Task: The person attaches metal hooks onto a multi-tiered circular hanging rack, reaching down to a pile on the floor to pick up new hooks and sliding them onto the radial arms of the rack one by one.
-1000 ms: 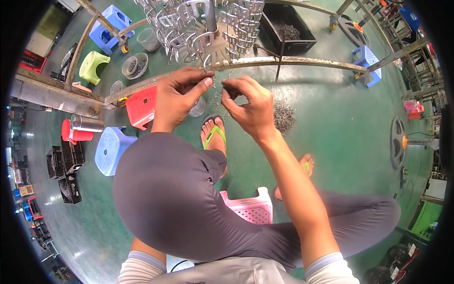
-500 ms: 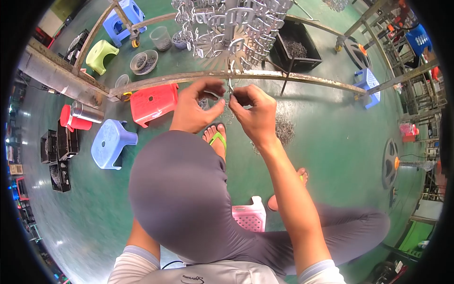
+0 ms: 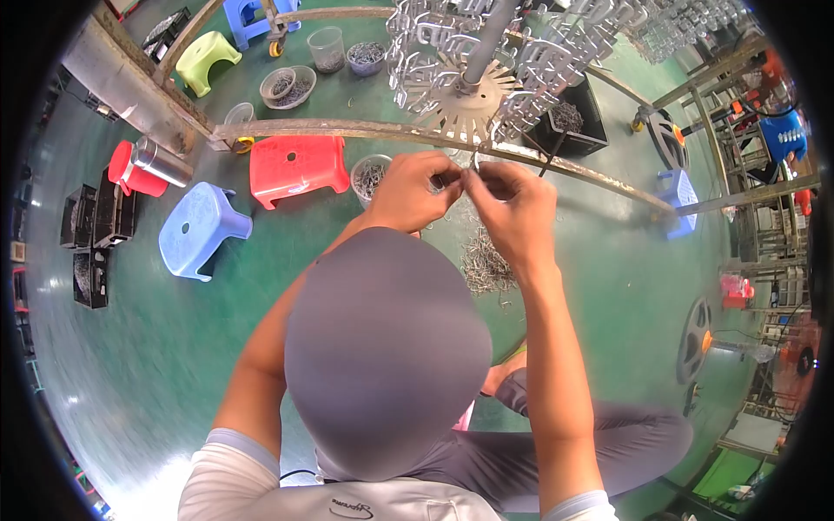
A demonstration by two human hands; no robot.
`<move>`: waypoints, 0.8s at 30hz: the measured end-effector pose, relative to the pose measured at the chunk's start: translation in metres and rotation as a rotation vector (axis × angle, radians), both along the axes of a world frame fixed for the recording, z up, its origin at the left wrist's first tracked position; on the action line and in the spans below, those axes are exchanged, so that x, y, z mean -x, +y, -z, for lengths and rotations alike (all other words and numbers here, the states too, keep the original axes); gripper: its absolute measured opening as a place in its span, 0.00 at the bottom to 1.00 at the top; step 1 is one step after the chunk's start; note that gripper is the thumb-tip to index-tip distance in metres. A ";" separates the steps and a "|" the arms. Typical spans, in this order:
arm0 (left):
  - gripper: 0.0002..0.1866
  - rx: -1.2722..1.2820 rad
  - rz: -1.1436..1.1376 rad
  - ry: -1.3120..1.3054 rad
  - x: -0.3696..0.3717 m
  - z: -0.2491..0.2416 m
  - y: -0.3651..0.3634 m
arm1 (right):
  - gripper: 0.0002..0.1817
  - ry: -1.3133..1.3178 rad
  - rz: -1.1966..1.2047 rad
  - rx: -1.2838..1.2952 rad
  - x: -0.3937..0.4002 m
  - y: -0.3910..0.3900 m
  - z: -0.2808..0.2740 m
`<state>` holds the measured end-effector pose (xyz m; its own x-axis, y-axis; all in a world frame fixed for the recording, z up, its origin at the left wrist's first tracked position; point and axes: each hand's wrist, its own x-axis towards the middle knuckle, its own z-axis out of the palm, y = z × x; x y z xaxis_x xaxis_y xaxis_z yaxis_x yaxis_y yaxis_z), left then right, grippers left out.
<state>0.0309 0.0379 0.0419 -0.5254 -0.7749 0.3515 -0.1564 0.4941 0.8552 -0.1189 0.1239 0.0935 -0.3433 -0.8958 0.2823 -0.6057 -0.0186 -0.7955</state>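
My right hand pinches a small bent metal hook just below the frame's front bar. Close against it, my left hand has thumb and fingertips drawn together; whatever is between them is too small to make out. Above both hands hangs a rack of bent metal pieces, arranged in tiers around a central rod with a slotted disc. Loose metal hooks lie heaped on the floor below my right hand. A clear tub of metal pieces stands beside my left wrist.
A rusty metal frame on casters crosses in front of me. Red, blue and green plastic stools stand to the left. Behind the bar are bowls of small parts and a black crate.
My view has shifted, and the rack now sits further right. My left fingers have closed in from apart to meet my right hand at the hook.
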 end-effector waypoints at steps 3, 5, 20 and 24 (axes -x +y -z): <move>0.09 -0.047 -0.005 0.026 0.007 0.006 -0.003 | 0.12 0.012 0.052 -0.058 0.001 -0.008 -0.012; 0.09 -0.061 -0.015 0.021 0.010 0.006 -0.005 | 0.13 0.011 0.061 -0.066 0.000 -0.013 -0.016; 0.15 -1.143 0.071 0.724 0.036 0.035 -0.041 | 0.16 0.162 0.101 -0.172 0.028 -0.052 -0.019; 0.15 -1.191 0.084 0.715 0.040 0.046 -0.055 | 0.16 0.244 0.102 -0.179 0.029 -0.059 -0.017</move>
